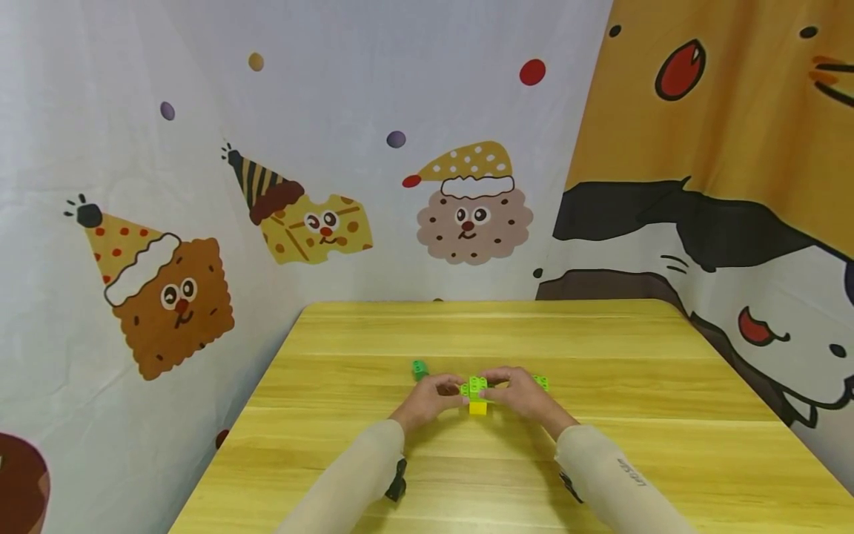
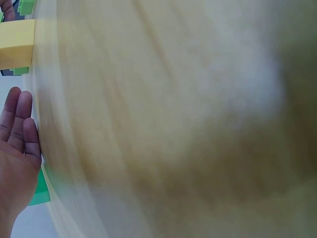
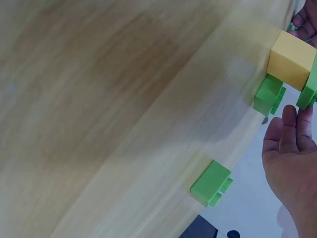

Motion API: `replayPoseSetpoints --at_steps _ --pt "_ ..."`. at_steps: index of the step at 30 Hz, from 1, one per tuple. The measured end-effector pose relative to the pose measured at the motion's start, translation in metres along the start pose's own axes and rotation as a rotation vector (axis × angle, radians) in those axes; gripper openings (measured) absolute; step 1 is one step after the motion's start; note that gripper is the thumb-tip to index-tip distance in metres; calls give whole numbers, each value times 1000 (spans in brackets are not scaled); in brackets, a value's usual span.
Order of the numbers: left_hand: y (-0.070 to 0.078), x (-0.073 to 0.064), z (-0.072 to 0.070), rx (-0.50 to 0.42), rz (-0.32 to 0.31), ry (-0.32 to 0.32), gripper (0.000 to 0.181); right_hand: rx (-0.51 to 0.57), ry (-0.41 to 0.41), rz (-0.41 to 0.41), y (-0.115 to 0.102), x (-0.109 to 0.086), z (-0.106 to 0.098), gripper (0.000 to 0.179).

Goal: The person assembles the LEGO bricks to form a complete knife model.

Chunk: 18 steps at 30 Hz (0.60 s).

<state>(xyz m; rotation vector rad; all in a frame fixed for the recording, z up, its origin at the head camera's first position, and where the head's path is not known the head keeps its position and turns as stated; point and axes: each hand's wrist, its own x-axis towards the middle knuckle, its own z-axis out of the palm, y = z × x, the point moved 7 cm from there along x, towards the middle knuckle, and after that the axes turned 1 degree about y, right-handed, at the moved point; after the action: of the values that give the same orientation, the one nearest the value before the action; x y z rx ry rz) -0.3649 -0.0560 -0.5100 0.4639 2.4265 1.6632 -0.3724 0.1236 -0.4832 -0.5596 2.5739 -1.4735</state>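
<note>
Lime block point(image 1: 477, 386) | right grip point(image 1: 523, 394): pinching it | left grip point(image 1: 430, 399): curved alongside, hold unclear

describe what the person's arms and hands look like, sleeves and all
The left sleeve and right sleeve are long and beige; the right has small dark lettering. A black piece shows at the left one's inner edge, a second piece at the right's. The left hand and right hand wear no gloves.

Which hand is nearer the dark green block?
Left: the left hand is just in front of the dark green block, slightly right; the right hand is farther right, at the light green block on the yellow block.
</note>
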Motion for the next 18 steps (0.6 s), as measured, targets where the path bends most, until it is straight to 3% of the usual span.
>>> replayPoseSetpoints --at_steps 18 --pt "2 -2 1 20 7 -3 30 -2 -5 -7 -2 0 2 34"
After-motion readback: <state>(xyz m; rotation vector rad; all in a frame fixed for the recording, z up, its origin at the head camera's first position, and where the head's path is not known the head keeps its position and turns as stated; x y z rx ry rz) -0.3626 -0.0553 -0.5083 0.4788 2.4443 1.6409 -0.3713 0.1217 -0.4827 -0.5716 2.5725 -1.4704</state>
